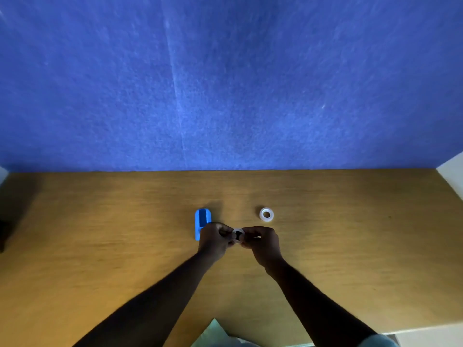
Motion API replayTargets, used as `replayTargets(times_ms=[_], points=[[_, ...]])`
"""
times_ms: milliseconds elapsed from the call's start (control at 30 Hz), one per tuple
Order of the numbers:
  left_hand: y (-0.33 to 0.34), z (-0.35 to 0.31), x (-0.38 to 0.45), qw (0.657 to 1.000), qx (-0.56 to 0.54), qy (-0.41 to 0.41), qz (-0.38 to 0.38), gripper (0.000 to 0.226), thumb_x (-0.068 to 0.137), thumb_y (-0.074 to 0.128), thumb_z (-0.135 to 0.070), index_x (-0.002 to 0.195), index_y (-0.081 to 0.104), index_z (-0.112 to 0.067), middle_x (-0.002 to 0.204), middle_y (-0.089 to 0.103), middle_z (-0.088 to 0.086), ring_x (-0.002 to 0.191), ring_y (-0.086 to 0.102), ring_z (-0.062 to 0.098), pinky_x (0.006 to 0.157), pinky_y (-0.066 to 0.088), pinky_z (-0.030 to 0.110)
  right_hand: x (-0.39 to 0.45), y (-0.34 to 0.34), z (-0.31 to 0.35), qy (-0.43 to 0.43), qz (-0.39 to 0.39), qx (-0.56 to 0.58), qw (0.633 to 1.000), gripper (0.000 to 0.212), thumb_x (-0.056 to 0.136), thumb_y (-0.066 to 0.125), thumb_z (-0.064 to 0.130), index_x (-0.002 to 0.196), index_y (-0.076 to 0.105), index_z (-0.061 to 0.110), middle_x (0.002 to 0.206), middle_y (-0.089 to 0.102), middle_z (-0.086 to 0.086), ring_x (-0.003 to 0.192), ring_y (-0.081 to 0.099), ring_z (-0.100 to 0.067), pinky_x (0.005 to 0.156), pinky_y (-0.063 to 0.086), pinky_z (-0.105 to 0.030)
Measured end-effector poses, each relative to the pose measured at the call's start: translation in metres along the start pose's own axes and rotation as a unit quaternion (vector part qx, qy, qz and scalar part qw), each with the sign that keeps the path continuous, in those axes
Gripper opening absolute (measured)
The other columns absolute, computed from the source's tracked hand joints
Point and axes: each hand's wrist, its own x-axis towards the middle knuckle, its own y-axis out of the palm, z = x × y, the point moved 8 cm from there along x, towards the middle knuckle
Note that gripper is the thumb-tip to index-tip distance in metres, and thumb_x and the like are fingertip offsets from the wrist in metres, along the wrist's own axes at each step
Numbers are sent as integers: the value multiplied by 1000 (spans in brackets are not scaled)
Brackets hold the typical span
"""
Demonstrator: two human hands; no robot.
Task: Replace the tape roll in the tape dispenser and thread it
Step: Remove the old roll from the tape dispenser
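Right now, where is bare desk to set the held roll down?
Free: wooden desk left of the blue tape dispenser, and right of the white tape roll. Crowded: between them, where both hands work.

Both hands, left [215,237] and right [263,242], pinch a small ring [238,235] (its make is unclear) above the table [100,234]. The blue dispenser [202,220] lies beside the left hand; a white roll [266,214] sits apart.
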Motion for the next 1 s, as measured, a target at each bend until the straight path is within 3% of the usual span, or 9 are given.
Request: replayTargets(times_ms=[67, 200, 333, 433, 533, 667, 833, 900, 1000], points=[[5, -1, 2, 1000, 1, -3, -1, 11, 82, 80, -3, 80, 70, -6, 73, 72, 8, 65, 73, 16, 62, 63, 28, 3, -3, 0, 6, -4, 8, 1000, 16, 78, 89, 7, 92, 84, 7, 81, 82, -5, 76, 79, -16, 70, 67, -32], [9, -8, 6, 999, 30, 12, -28, 7, 83, 80, -4, 80, 73, -5, 72, 73, 9, 62, 74, 15, 59, 63, 28, 11, -8, 2, 2, -27, -3, 1000, 13, 77, 88, 3, 89, 83, 7, 77, 81, -8, 73, 78, -26, 72, 67, -40], [12, -15, 9, 999, 26, 22, -42, 8, 82, 80, -3, 79, 72, -3, 73, 74, 15, 69, 77, 29, 66, 65, 43, 15, -12, 3, -11, -29, 4, 1000, 14, 79, 86, 3, 92, 83, 9, 80, 81, -4, 72, 78, -22, 69, 67, -35], [14, -16, 9, 999, 26, 20, -39, 8, 82, 79, -3, 81, 72, 1, 76, 75, 17, 72, 77, 31, 68, 65, 45, 15, -13, 3, -6, -19, 13, 1000, 15, 81, 87, 9, 96, 82, 11, 87, 81, -1, 73, 78, -16, 67, 65, -28], [15, -12, 7, 999, 1, -4, -34, 12, 84, 77, -1, 89, 71, 7, 87, 74, 26, 75, 76, 31, 71, 65, 44, 15, -14, 2, -6, -13, 17, 1000, 16, 82, 86, 7, 97, 82, 8, 90, 81, -5, 79, 79, -19, 69, 65, -28], [14, -5, 1, 999, -21, -35, -34, 11, 89, 72, -4, 97, 72, 5, 90, 76, 22, 80, 77, 29, 77, 65, 44, 10, -12, -4, -3, -4, -9, 1000, 18, 79, 88, 10, 96, 82, 14, 84, 80, -2, 72, 74, -13, 73, 64, -35], [15, 7, -12, 997, -29, -78, -6, 17, 95, 67, -20, 97, 75, -5, 88, 78, 14, 84, 77, 24, 81, 64, 40, 0, -4, -10, -24, 3, -60, 998, 19, 74, 91, 18, 90, 81, 22, 78, 79, 9, 68, 73, -5, 67, 60, -26], [14, 10, -17, 997, -27, -74, 5, 17, 93, 69, -25, 94, 77, -10, 89, 78, 12, 84, 77, 21, 79, 65, 36, -5, 0, -10, -28, 0, -71, 997, 20, 72, 94, 23, 88, 80, 22, 75, 79, 9, 69, 73, -5, 64, 59, -23], [12, 14, -23, 994, -55, -92, 4, 26, 86, 78, -22, 106, 72, -8, 101, 75, 13, 93, 75, 24, 80, 64, 37, -9, 7, -10, -32, 4, -86, 996, 20, 74, 92, 23, 89, 81, 20, 76, 80, 6, 73, 76, -9, 69, 63, -30]])
